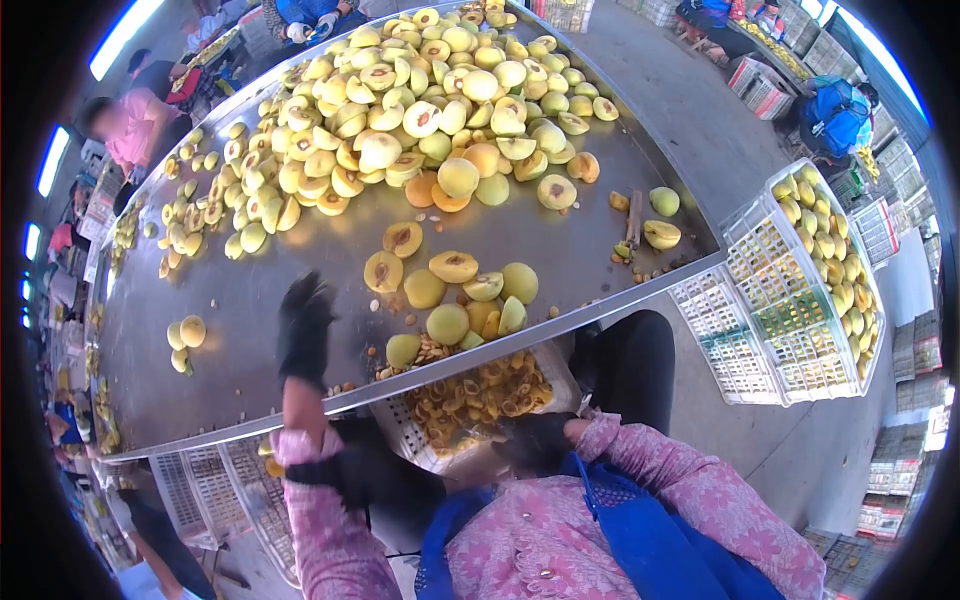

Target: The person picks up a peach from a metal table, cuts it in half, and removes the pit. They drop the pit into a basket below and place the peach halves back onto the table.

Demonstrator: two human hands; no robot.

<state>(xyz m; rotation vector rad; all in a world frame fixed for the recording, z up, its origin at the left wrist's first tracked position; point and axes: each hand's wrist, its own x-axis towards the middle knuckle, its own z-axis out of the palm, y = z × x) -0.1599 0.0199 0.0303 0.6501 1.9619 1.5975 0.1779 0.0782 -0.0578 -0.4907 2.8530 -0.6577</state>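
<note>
My left hand [305,332], in a black glove, reaches out over the steel table [240,385] with fingers stretched away from me, somewhat blurred. No fruit shows in it. To its right lie several whole and halved yellow peaches [448,322], near the table's front edge. My right hand [537,442], also black-gloved, is low in front of my body, over the near end of a white crate [405,432]. Its fingers are dark and smeared, so I cannot tell what it holds. Inside the crate are brownish-yellow peach pieces with pits [480,395].
A large heap of halved peaches [400,110] covers the table's far part. White crates of peaches [800,290] stand to the right, and white crates [215,490] stand below left. A person in pink [140,125] sits at the left; other people work farther back.
</note>
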